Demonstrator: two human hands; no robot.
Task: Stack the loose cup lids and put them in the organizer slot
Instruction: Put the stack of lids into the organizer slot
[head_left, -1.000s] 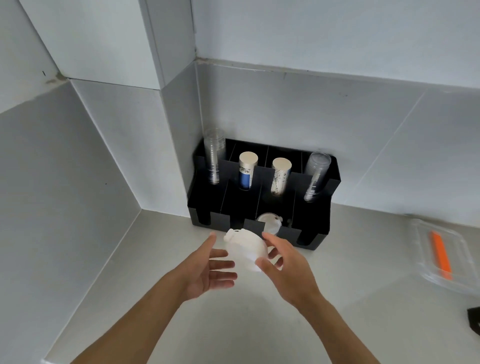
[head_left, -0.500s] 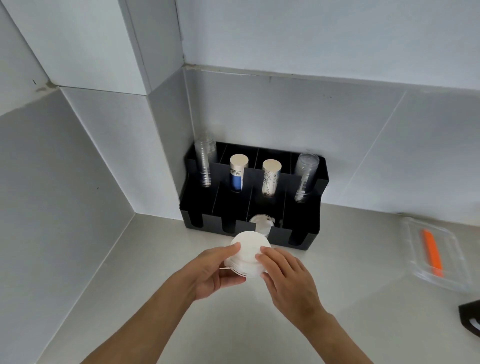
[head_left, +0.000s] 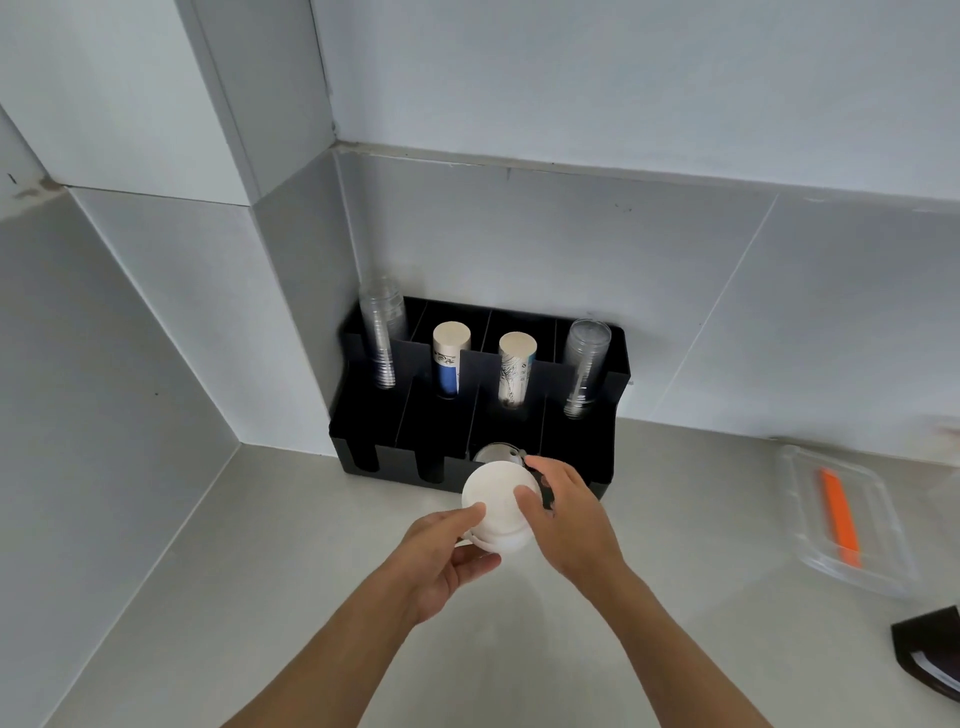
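A stack of white cup lids (head_left: 496, 504) is held between both hands just in front of the black organizer (head_left: 608, 384). My left hand (head_left: 447, 556) grips the stack from the left and below, thumb on the top lid. My right hand (head_left: 569, 519) presses it from the right, fingers on the top lid. Behind the stack, a few clear lids (head_left: 497, 451) stand in the organizer's third front slot, partly hidden by the stack.
The organizer stands in the counter's corner against the tiled wall, holding clear cup stacks (head_left: 383, 338) and paper cup stacks (head_left: 451, 358). A clear container with an orange tool (head_left: 840, 514) lies at the right. A dark object (head_left: 930, 649) sits at the right edge.
One second ago my hands were apart around the stack; they have closed on it. The stack has turned upright with its top facing me and sits closer to the organizer.
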